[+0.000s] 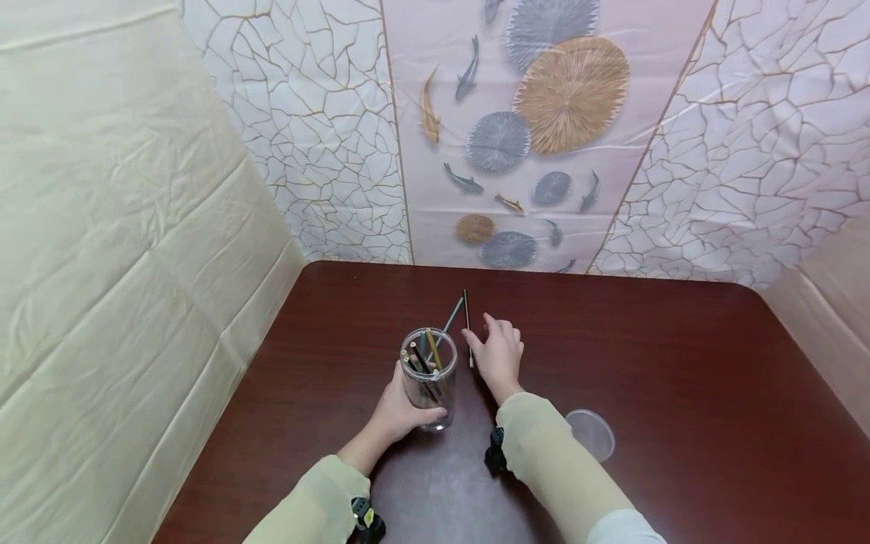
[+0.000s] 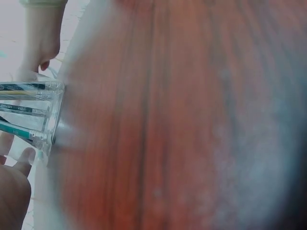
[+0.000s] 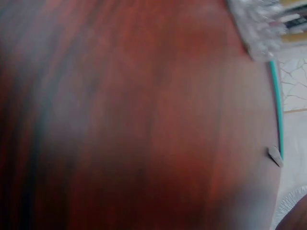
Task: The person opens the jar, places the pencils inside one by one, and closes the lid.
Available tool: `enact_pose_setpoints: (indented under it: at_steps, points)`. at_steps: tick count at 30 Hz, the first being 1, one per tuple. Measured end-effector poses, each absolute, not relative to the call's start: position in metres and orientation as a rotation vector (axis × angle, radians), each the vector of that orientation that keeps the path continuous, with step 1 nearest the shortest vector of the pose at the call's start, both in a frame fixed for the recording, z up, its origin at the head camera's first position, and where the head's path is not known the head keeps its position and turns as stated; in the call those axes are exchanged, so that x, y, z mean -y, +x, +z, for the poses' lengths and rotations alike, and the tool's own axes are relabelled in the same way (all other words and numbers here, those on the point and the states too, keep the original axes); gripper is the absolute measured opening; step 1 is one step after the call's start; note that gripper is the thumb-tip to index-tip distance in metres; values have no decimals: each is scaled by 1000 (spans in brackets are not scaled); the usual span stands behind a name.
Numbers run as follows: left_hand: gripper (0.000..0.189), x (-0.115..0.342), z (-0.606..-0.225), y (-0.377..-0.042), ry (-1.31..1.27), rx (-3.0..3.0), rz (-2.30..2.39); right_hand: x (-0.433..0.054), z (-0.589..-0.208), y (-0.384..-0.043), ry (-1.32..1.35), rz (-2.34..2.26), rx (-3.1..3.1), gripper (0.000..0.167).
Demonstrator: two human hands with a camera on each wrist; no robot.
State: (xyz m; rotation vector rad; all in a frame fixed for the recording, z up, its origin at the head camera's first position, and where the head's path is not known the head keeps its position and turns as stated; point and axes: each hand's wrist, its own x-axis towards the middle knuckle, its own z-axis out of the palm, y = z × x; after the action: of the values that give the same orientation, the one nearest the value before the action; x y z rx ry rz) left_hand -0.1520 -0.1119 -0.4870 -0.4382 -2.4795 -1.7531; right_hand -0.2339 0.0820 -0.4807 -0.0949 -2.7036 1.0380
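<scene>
My left hand point(image 1: 397, 406) grips a clear jar point(image 1: 447, 389) low on its side, thumb across the front. Inside stand several pencils point(image 1: 421, 360) in black, green and yellow. In the left wrist view, their lower ends show through the jar point(image 2: 56, 108). Just behind the jar lies a green pencil point(image 1: 454, 314), partly hidden by it. A black pencil point(image 1: 467, 313) lies beside that one, their far ends close together. My right hand point(image 1: 501, 355) is over the table beside the black pencil, fingers loosely bent, thumb close to it; contact is unclear.
A round clear lid point(image 1: 591, 435) lies on the dark red-brown table point(image 1: 680, 363), right of my right forearm. Behind the table's far edge hangs a patterned cloth point(image 1: 435, 204). Pale cloth point(image 1: 122, 264) covers the left side.
</scene>
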Motion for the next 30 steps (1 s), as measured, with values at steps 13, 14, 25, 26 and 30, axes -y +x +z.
enact_pose_setpoints:
  at_steps: [13,14,25,26,30]
  points:
    - [86,111,-449,-138,-460,2513,-1822,-70,-495,-233,-113,888,2834,59]
    - [85,111,-448,-138,-457,2515,-1824,-70,-496,-234,-113,875,2844,58]
    - [86,108,-446,-133,-423,2529,-1778,-69,-501,-237,-122,738,2913,55]
    - [86,108,-445,-132,-421,2532,-1778,-69,-502,-237,-122,727,2912,53]
    - [86,108,-443,-131,-406,2536,-1782,-68,-504,-237,-102,693,2899,45]
